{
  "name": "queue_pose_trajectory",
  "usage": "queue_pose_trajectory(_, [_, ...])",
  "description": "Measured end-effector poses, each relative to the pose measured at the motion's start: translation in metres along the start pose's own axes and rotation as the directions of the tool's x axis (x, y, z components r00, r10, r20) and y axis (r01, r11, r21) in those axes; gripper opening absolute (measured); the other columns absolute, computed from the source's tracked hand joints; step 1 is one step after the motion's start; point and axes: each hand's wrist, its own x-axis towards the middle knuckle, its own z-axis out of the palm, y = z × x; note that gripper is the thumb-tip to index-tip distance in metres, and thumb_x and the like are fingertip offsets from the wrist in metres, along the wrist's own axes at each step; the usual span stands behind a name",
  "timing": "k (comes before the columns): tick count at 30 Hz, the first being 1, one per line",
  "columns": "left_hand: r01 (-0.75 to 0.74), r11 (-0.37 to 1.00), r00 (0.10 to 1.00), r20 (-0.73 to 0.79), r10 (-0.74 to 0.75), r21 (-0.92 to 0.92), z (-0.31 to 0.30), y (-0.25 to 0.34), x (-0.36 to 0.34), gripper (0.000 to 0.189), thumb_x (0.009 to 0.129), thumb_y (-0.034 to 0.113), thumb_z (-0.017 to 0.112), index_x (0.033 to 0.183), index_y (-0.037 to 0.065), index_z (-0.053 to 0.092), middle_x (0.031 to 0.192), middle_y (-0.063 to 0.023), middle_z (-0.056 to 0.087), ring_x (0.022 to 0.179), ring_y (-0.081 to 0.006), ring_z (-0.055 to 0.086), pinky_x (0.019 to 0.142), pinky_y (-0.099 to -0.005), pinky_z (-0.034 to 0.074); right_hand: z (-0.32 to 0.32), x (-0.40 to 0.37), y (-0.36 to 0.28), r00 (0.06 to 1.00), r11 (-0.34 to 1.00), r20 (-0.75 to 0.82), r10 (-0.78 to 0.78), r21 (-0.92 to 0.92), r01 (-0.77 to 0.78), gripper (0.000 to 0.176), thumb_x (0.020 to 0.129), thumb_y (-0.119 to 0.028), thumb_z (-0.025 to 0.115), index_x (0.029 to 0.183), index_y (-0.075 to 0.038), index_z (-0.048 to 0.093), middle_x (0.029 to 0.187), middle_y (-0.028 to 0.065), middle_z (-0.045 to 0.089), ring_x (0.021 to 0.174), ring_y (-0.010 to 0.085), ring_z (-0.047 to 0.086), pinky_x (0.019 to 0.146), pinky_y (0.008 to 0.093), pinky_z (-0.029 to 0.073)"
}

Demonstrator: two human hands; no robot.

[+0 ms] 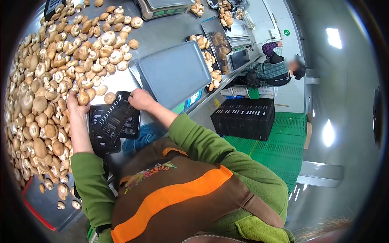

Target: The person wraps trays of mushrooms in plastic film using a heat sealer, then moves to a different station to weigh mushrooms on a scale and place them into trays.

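My left hand (78, 108) is at the edge of a large heap of brown mushrooms (44, 117). Its fingers and thumb curl around one brown-capped mushroom (83, 98). My right hand (141, 99) is closed on the rim of a black plastic tray (115, 119), which it holds tilted. Under that tray lies another black tray (103, 146) on the metal table, partly covered. A few loose mushrooms, such as a round one (110, 98), lie just beyond the trays.
A grey plastic lid or tray (174, 73) sits right of my hands, and a scale (166, 9) stands behind. Packed mushrooms (206, 56) line the far side. A blue cloth (144, 135) lies near my apron. A co-worker (267, 73) stands beyond a black crate (245, 119).
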Motion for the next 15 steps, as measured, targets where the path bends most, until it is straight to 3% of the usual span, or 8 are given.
queue_pose_trajectory(3, [0.021,0.999,1.000,-0.016,-0.020,0.043,-0.002,-0.002,0.000,0.043,0.086,0.042,0.056,0.120,0.016,0.050,0.104,-0.0050,0.061,0.092,-0.0184,0.059,0.073,-0.0321,0.046,-0.001,0.012,0.000,0.997,1.000,-0.077,0.026,0.014,-0.024,0.028,0.078,-0.020,0.055,0.083,0.004,0.068,0.089,0.0266,0.064,0.089,0.0384,0.063,0.085,0.0433,0.049])
queue_pose_trajectory(5, [-0.056,0.998,0.997,0.058,0.058,-0.029,-0.008,-0.013,0.019,0.046,0.084,0.045,0.059,0.119,0.016,0.051,0.105,-0.0049,0.061,0.092,-0.0167,0.059,0.072,-0.0310,0.046,-0.008,0.017,-0.005,0.995,0.998,-0.091,0.029,0.064,-0.023,0.027,0.078,-0.019,0.054,0.082,0.003,0.068,0.088,0.0262,0.064,0.089,0.0388,0.063,0.086,0.0436,0.049])
queue_pose_trajectory(7, [-0.168,0.986,0.986,0.000,0.168,0.006,-0.004,-0.024,0.006,0.053,0.079,0.047,0.068,0.119,0.014,0.054,0.106,-0.0036,0.061,0.091,-0.0153,0.059,0.071,-0.0291,0.046,-0.016,0.017,-0.010,0.993,0.996,-0.100,0.061,0.078,-0.054,0.027,0.078,-0.019,0.054,0.082,0.003,0.068,0.087,0.0258,0.065,0.089,0.0392,0.063,0.086,0.0440,0.048])
queue_pose_trajectory(9, [-0.225,0.974,0.974,0.006,0.225,-0.012,0.001,-0.031,0.003,0.054,0.078,0.048,0.069,0.118,0.014,0.057,0.107,-0.0036,0.061,0.091,-0.0146,0.059,0.070,-0.0273,0.046,-0.019,0.024,-0.014,0.992,0.993,-0.098,0.085,0.092,-0.076,0.027,0.078,-0.018,0.053,0.082,0.004,0.068,0.087,0.0254,0.065,0.089,0.0390,0.063,0.087,0.0441,0.048])
queue_pose_trajectory(11, [-0.235,0.971,0.971,-0.028,0.236,0.041,0.008,-0.033,-0.004,0.056,0.080,0.048,0.068,0.120,0.010,0.057,0.110,-0.0047,0.061,0.094,-0.0147,0.059,0.073,-0.0271,0.047,-0.018,0.032,-0.018,0.986,0.994,-0.165,0.002,0.105,0.016,0.027,0.078,-0.017,0.052,0.079,0.005,0.067,0.086,0.0264,0.064,0.087,0.0401,0.063,0.083,0.0453,0.049])
queue_pose_trajectory(12, [-0.271,0.962,0.963,0.023,0.270,0.040,0.011,-0.033,-0.003,0.058,0.081,0.047,0.067,0.122,0.007,0.055,0.113,-0.0059,0.060,0.096,-0.0156,0.060,0.077,-0.0277,0.048,-0.014,0.038,-0.020,0.986,0.995,-0.167,0.003,0.103,0.015,0.027,0.078,-0.017,0.052,0.079,0.005,0.067,0.086,0.0264,0.064,0.087,0.0401,0.063,0.083,0.0453,0.049])
queue_pose_trajectory(14, [-0.393,0.918,0.919,0.070,0.389,0.059,0.015,-0.034,-0.004,0.060,0.084,0.042,0.066,0.124,-0.002,0.055,0.115,-0.0092,0.061,0.099,-0.0177,0.060,0.086,-0.0289,0.048,-0.002,0.042,-0.022,0.998,0.996,-0.057,-0.014,-0.085,0.009,0.026,0.083,-0.016,0.049,0.085,0.005,0.065,0.083,0.0235,0.066,0.076,0.0345,0.066,0.071,0.0426,0.053])
queue_pose_trajectory(15, [-0.393,0.918,0.918,0.074,0.388,0.058,0.015,-0.032,-0.002,0.060,0.084,0.042,0.066,0.124,-0.002,0.055,0.115,-0.0092,0.061,0.099,-0.0177,0.060,0.086,-0.0289,0.048,-0.005,0.035,-0.028,0.963,0.963,0.259,0.075,0.232,-0.138,0.024,0.086,-0.013,0.048,0.084,0.006,0.063,0.076,0.0209,0.065,0.059,0.0262,0.066,0.055,0.0374,0.055])
